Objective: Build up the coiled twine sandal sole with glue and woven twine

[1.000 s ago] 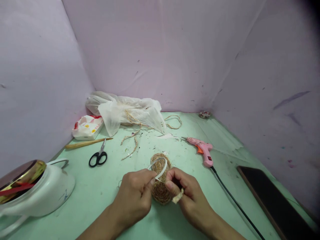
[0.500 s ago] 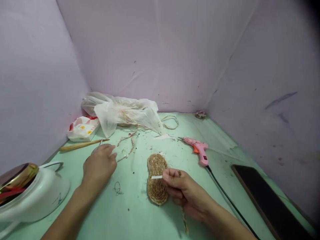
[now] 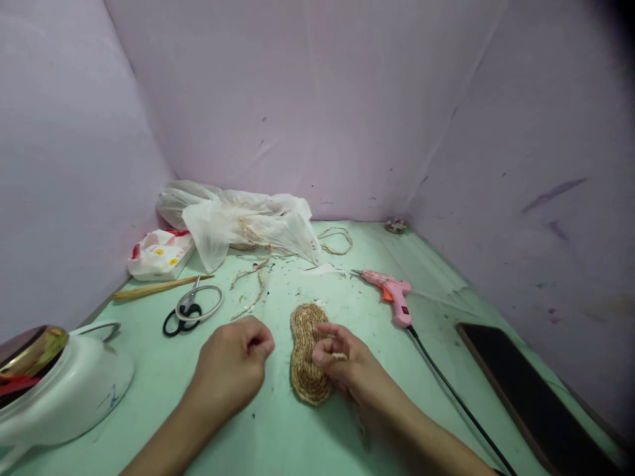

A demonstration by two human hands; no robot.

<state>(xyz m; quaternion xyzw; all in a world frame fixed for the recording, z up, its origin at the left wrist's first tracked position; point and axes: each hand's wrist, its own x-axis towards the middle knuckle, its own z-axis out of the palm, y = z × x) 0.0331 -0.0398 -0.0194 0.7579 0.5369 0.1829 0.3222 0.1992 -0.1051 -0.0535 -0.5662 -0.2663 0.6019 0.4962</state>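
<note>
A peanut-shaped mat of coiled straw cord (image 3: 306, 377) lies flat on the table. My right hand (image 3: 354, 367) is over its right edge, fingers curled, with a small part of a white strip (image 3: 339, 356) showing at the thumb; the rest is hidden. A blurred bit of cord (image 3: 364, 430) hangs below that hand. Left of the mat and apart from it, my left hand (image 3: 233, 363) is closed, and its fingers hide whatever is inside. Beyond it lie black-handled scissors (image 3: 171, 325) with a pale ring (image 3: 219, 305) across them.
At right lie a pink glue gun (image 3: 397, 301) with a black cable and a dark phone (image 3: 526, 396). A plastic bag (image 3: 248, 211), loose cord (image 3: 260, 291) and a white packet (image 3: 161, 258) are at the back. A white container (image 3: 84, 396) stands at left.
My left hand has moved right and nearer from the scissors, uncovering them and the ring, and has closed. My right hand's fingers have shifted, and less of the white strip shows.
</note>
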